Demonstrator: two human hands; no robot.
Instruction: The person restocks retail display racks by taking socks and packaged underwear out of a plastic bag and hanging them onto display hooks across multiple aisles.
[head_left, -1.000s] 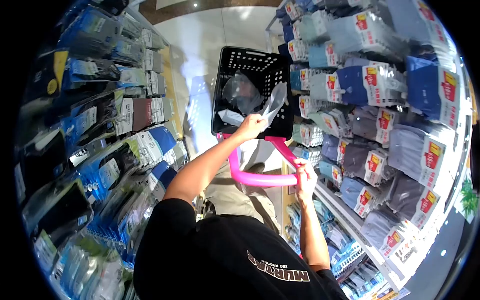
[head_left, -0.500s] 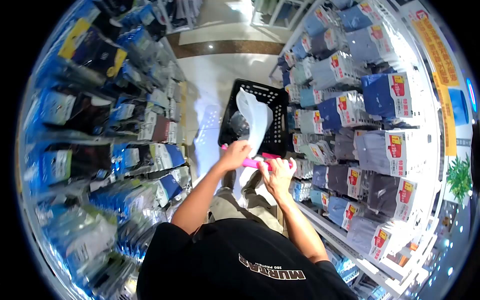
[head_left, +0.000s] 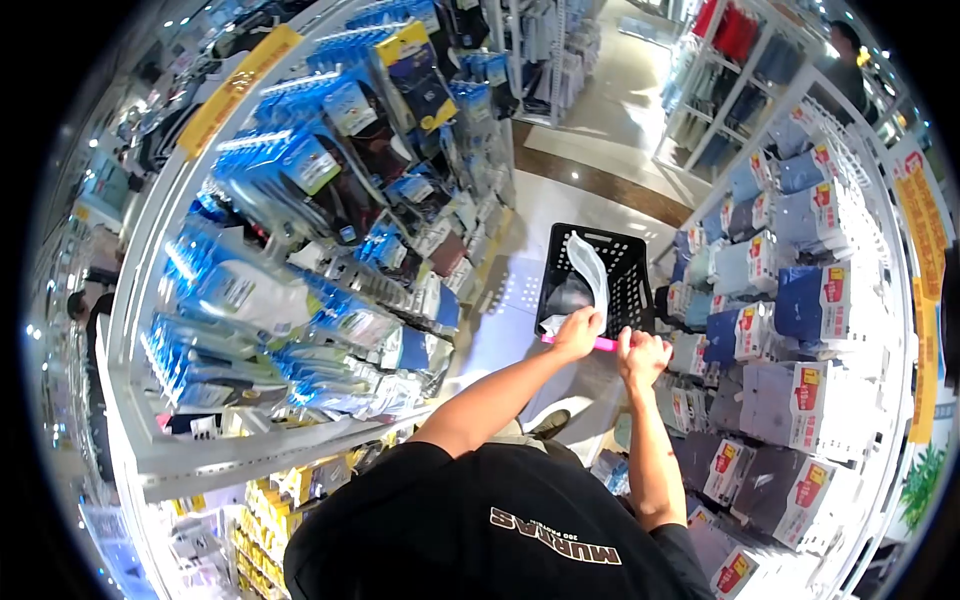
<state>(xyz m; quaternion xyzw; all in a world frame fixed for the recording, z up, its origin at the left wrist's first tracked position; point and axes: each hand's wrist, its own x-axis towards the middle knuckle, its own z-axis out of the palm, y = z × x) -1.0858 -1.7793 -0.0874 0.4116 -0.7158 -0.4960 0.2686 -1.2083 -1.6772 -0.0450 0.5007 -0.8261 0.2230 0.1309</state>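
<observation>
A black perforated shopping basket (head_left: 630, 275) stands on the floor ahead of me, with a pink handle (head_left: 607, 344) across its near side. My left hand (head_left: 577, 334) is closed round the left part of this handle. My right hand (head_left: 643, 358) grips its right end. A translucent white, curved, sheet-like item (head_left: 588, 262) rises from the basket just beyond my left hand; whether my fingers touch it I cannot tell. Deeper in the basket lies a dark, shiny item (head_left: 570, 295), partly covered.
Racks of packaged goods in blue packs (head_left: 300, 165) line the left side. On the right, a rack holds folded garments with red-and-white labels (head_left: 810, 300). The tiled aisle (head_left: 560, 200) leads to clothes racks (head_left: 715, 80). A person (head_left: 848, 65) stands far right.
My view has swung left, so basket and hands appear farther right, and more of the left rack's near end shows. Both hands stay on the handle.
</observation>
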